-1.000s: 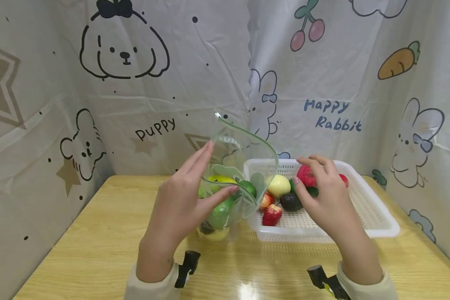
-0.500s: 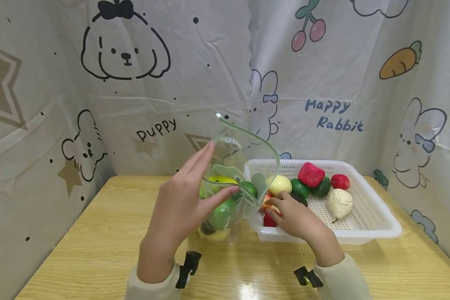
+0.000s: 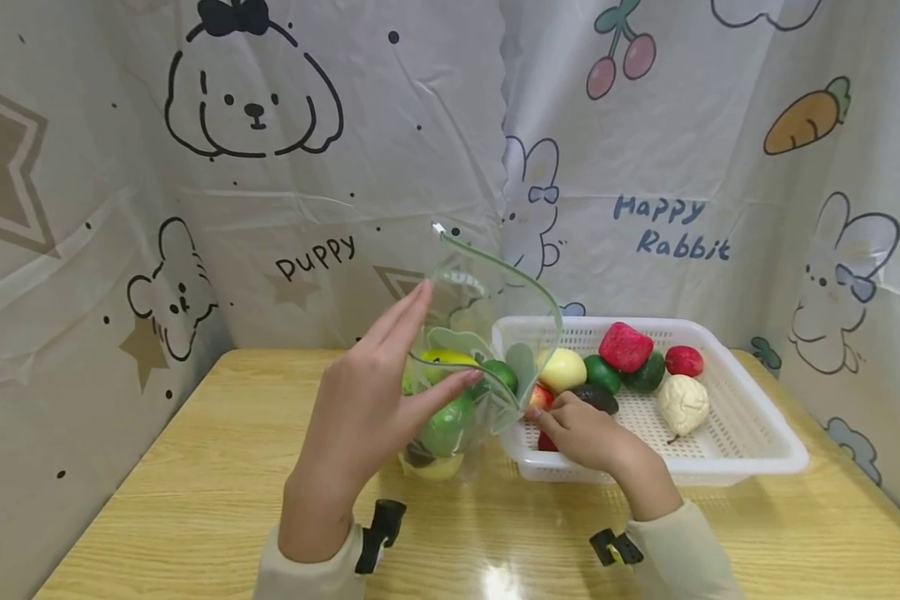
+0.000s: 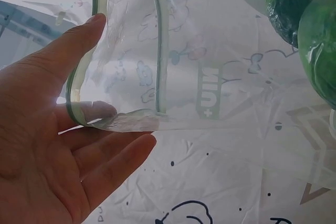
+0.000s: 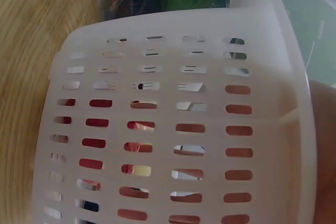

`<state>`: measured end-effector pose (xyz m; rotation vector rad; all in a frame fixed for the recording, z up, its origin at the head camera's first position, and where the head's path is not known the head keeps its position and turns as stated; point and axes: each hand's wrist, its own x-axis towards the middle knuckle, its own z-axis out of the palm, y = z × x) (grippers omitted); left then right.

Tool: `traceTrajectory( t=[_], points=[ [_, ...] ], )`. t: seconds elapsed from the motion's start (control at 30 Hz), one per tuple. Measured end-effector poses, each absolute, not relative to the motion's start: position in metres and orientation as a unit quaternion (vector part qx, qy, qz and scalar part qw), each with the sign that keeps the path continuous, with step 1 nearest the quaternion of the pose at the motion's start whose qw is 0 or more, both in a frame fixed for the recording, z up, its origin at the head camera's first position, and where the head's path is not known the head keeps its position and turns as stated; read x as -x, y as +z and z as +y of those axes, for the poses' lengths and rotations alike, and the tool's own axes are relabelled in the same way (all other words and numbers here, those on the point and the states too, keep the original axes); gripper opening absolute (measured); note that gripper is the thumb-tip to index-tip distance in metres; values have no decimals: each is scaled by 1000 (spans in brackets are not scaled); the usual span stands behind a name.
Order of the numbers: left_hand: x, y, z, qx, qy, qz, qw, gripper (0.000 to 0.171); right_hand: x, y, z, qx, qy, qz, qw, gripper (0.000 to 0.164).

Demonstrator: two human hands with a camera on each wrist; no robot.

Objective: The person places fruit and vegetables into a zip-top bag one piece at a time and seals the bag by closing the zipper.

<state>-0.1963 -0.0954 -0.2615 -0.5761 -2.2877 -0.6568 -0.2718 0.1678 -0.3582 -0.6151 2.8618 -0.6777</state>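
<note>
A clear zip bag (image 3: 495,287) with a green rim stands on the table, its mouth spread. Inside lie a green fruit (image 3: 446,427), a dark green one (image 4: 291,11) and a yellow one (image 3: 442,358). My left hand (image 3: 367,400) holds the mouth apart, thumb and fingers stretched at the rim; in the left wrist view, the thumb lies along it. My right hand (image 3: 588,429) is in the white basket (image 3: 757,442), its fingers around a small red-and-yellow apple (image 3: 540,397). A red fruit (image 3: 546,442) is mostly covered by that hand.
The basket also holds a pale yellow fruit (image 3: 564,369), a black avocado (image 3: 598,397), green fruits (image 3: 602,375), a pink-red fruit (image 3: 626,347), a small red fruit (image 3: 684,361) and a cream fruit (image 3: 682,404). Its slotted wall (image 5: 168,77) fills the right wrist view.
My right hand has moved from above the basket's middle, down and left to the red-and-yellow apple. The left hand and the bag have stayed nearly still.
</note>
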Motion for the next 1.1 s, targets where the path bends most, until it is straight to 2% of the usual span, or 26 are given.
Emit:
traceTrajectory(
  t=[0.23,0.37,0.57,0.83,0.97,1.1],
  points=[
    [196,-262,-96,216,-251,-881,336,92,275,-357,176,212,-202,953,81,40],
    [196,-262,-96,216,-254,-881,335,91,278,-359,182,238,-217,943,86,43],
    [196,-262,-96,215,-255,-883,331,91,280,-360,185,239,-207,946,70,42],
    [195,-261,-96,214,-254,-884,331,91,273,-349,189,280,-190,941,-4,8],
    [195,-261,-96,213,-252,-885,329,92,268,-338,189,265,-215,939,-45,4],
    [195,-261,-96,216,-254,-883,331,91,259,-322,190,223,-247,936,-117,13]
  ],
)
